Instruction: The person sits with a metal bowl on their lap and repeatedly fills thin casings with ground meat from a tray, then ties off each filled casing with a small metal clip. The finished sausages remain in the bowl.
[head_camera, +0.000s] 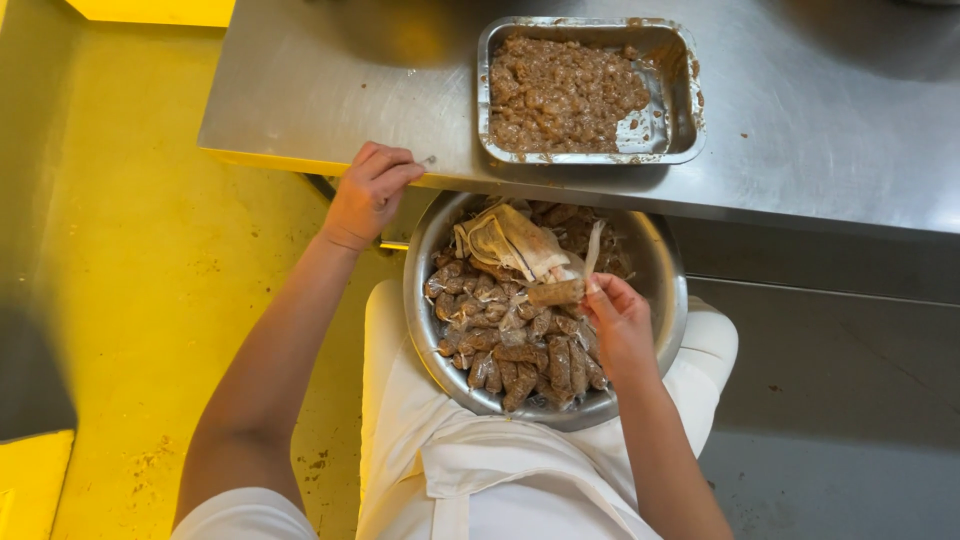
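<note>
A round steel bowl (665, 270) rests on my lap, filled with several small clear-wrapped brown rolls (505, 350) and a stack of thin plastic bags (515, 240). My right hand (620, 325) is over the bowl, pinching one wrapped roll (556, 292) by its plastic end. My left hand (368, 192) is at the front edge of the steel table (330, 100), fingers closed on a small metal utensil whose tip (428, 159) pokes out. A rectangular steel tray (690, 110) of brown minced mixture (560, 95) sits on the table just beyond the bowl.
Yellow floor (150, 280) spreads to the left of my legs. A grey surface (840, 380) lies below the table on the right. My white apron (500, 470) covers my lap under the bowl.
</note>
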